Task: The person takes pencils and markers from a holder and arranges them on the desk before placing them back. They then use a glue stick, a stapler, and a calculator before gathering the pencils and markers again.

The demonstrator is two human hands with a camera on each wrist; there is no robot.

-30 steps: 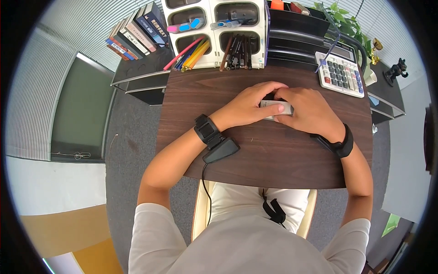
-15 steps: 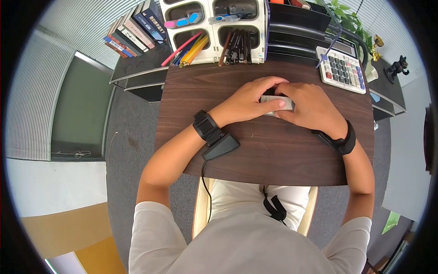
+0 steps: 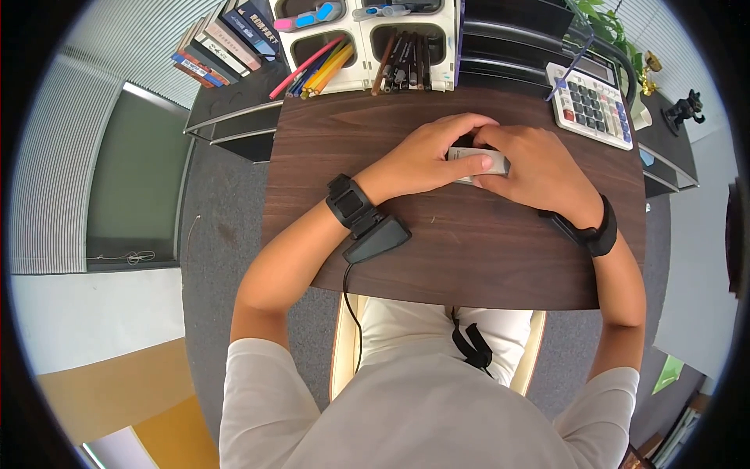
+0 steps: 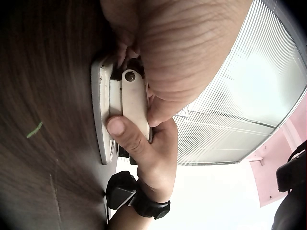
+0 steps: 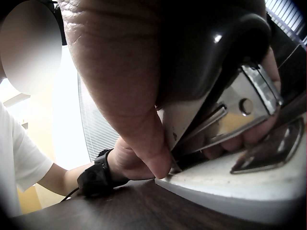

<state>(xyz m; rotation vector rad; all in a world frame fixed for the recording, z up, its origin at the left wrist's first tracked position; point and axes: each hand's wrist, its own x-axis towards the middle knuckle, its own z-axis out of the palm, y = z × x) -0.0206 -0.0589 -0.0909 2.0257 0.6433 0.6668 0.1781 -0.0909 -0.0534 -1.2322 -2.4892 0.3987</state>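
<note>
A cream stapler (image 3: 462,153) with a dark top lies on the desk between both hands, partly covered by their fingers. My left hand (image 3: 426,160) grips it from the left, its thumb laid along the near side. From the right, my right hand (image 3: 543,168) holds the other end, fingers curled over it. In the left wrist view the stapler's side plate (image 4: 134,98) and pivot show, with the right thumb (image 4: 120,128) against it. The right wrist view shows its metal staple channel (image 5: 235,115) raised above the base plate (image 5: 268,148).
Behind the hands stands a white organizer (image 3: 364,47) with colored pencils (image 3: 324,69), dark pencils (image 3: 405,61) and markers. A calculator (image 3: 592,108) leans at the back right of the brown desk (image 3: 500,250). Books (image 3: 226,43) stand on a side shelf at the left.
The head view has tilted, so the desk and its contents sit higher in the picture. Both hands keep their hold on the stapler in nearly the same pose.
</note>
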